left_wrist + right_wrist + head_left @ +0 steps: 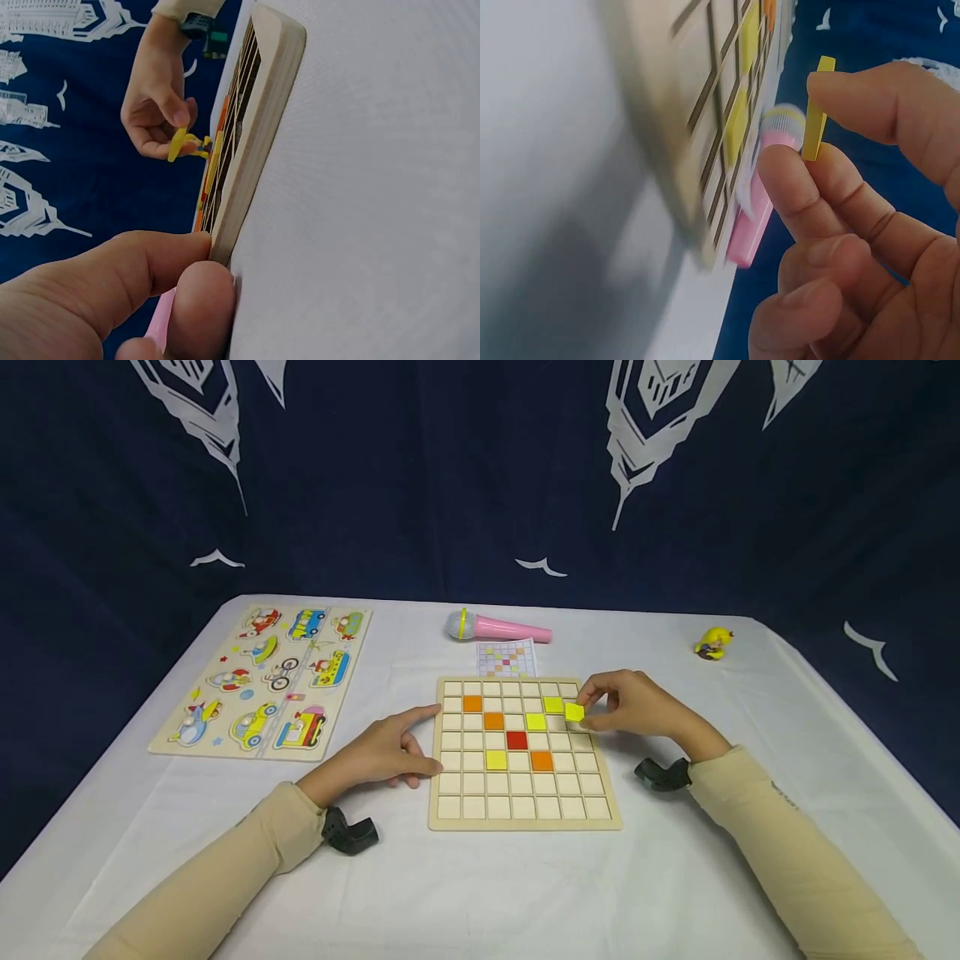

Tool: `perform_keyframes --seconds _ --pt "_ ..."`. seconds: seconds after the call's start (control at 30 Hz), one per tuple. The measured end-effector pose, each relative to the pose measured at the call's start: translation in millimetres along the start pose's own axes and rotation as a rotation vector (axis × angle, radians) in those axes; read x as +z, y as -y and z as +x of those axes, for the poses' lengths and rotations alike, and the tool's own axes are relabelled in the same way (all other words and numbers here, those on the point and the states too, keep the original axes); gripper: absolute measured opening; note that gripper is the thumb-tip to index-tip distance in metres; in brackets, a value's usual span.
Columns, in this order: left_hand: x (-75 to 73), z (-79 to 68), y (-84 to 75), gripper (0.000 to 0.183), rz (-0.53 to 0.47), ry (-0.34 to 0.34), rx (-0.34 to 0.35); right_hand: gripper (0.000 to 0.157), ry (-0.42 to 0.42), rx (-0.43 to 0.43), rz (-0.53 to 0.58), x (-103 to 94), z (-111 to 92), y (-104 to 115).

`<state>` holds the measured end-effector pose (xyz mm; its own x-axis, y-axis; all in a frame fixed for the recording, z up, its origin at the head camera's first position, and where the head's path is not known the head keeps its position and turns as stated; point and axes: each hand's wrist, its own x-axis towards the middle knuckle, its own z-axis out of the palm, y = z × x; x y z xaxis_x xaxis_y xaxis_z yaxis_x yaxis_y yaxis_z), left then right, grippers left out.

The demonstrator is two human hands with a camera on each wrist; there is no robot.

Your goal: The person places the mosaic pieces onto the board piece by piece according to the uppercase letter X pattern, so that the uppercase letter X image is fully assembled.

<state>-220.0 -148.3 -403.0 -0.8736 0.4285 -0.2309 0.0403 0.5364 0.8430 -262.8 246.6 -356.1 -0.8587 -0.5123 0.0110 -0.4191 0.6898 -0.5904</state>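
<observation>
A yellow square tile [573, 712] is pinched between the thumb and fingers of my right hand [633, 703], above the board's upper right part. In the right wrist view the tile [820, 112] stands edge-on and clear of the board. The wooden grid board [525, 825] lies flat on the table. Set in its cells are three orange tiles [472, 703], three yellow tiles [536, 722] and one red tile [517, 740]. My left hand [386, 750] touches the board's left edge with its thumb and index finger spread apart.
Behind the board lies a small card [507, 658] printed with a coloured grid. A pink toy microphone [510, 629] rests beyond it. On the left lies a vehicle picture puzzle [258, 681]. A small yellow figurine [713, 643] stands at the back right, before a dark blue curtain [450, 485].
</observation>
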Motion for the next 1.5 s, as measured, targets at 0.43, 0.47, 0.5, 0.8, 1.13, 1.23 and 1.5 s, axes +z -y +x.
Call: perform_keyframes --seconds 0.43,0.47,0.5,0.8,1.13,1.23,1.5 --pt "-1.3 0.6 0.3 0.097 -0.006 0.002 0.013 0.019 0.106 -0.100 0.076 27.2 10 29" --pt "-1.3 0.5 0.2 0.097 -0.005 0.001 0.015 0.019 0.112 -0.105 0.077 29.6 11 32" --pt "-1.4 0.6 0.3 0.097 -0.004 0.001 0.015 0.019 0.118 -0.113 0.079 31.8 11 34" --pt "-1.1 -0.2 -1.4 0.097 -0.006 0.004 0.012 0.017 0.176 -0.166 0.097 49.7 16 53" --pt "-0.4 -0.5 -0.2 0.096 -0.006 -0.001 0.005 0.017 0.230 -0.232 0.071 67.8 17 77" --pt "0.5 0.5 0.3 0.096 -0.008 -0.002 0.008 0.017 0.237 -0.242 0.043 72.4 18 82" --pt "1.5 0.2 0.5 0.097 -0.009 -0.006 -0.005 0.017 0.246 -0.235 -0.042 83.6 21 95"
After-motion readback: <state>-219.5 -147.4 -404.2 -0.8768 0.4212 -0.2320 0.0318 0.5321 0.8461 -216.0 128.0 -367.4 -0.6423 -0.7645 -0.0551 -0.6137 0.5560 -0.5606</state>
